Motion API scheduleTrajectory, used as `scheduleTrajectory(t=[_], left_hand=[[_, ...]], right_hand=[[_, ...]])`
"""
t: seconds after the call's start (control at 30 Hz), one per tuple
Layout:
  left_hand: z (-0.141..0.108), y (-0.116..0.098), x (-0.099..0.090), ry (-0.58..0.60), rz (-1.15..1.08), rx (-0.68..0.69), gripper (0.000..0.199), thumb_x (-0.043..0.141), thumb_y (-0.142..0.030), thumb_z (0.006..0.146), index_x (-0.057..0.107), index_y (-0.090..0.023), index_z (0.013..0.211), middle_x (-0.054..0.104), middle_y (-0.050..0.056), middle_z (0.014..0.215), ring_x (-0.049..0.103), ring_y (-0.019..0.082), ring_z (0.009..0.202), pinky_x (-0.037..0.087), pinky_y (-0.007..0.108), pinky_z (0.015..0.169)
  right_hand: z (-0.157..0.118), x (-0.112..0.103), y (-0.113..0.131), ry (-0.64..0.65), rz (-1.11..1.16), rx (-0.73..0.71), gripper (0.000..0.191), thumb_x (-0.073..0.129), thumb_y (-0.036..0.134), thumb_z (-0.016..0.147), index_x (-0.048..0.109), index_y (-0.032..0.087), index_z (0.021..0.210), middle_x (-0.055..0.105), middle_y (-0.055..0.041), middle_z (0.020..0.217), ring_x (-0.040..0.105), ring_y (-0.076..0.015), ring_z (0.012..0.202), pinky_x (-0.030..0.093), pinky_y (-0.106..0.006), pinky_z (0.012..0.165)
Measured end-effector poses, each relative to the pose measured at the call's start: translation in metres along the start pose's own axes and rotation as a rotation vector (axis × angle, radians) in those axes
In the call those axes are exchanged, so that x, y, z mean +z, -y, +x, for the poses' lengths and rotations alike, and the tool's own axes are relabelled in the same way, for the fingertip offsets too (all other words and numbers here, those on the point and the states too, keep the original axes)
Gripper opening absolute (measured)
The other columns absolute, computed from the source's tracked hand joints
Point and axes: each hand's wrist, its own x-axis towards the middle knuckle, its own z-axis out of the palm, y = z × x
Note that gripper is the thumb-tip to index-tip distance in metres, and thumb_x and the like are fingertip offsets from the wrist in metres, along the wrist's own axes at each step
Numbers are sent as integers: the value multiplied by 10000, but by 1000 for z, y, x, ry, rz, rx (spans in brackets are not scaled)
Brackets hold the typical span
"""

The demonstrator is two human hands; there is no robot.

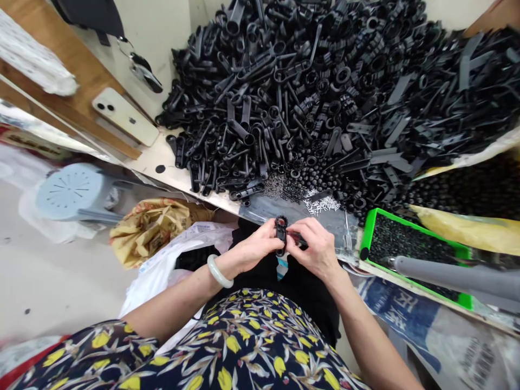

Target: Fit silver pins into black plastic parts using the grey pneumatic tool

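Observation:
A black plastic part with a ring at its top end (281,230) is held upright just off the bench's front edge. My left hand (260,244) is closed on its left side, thumb across the lower body. From the right, my right hand (311,244) pinches at the part's side; whether a small piece sits between those fingertips is hidden. Just beyond the hands lie a small heap of silvery pins (320,202), some tiny brownish pieces (275,185) and small round black pieces (298,187).
A large pile of black plastic parts (284,81) covers the bench. A green tray (368,233) of small black pieces stands right, with a grey tool (447,273) across it. Left are a phone (125,116), a blue stool (69,189) and a brown paper bag (150,227).

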Motion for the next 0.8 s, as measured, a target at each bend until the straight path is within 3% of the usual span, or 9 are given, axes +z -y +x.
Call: scheduleTrajectory(t=[0.2,0.4,0.8], left_hand=[[4,5,-2,-5,78,8,272,646,-108,738,535,-197,970,594,-9,890,544,148,833,420,279,761],[6,7,-1,-9,117,4,266,643,-147,751,499,-203,967,563,-3,904,530,155,828,429,297,765],[10,14,3,-112,367,59,266,630,-137,770,490,-215,982,567,-5,875,562,186,851,472,303,766]], right_hand=[[4,-3,-3,39,-190,-157,125,632,185,968,716,234,1047,753,-35,944,644,-189,817,502,-322,689],[-6,-3,-5,93,-209,-152,200,616,206,1022,748,268,1158,779,-31,967,637,-184,799,486,-335,708],[-8,-7,1,63,-260,-170,162,587,160,1054,726,166,1136,771,-54,950,693,-142,813,513,-273,738]])
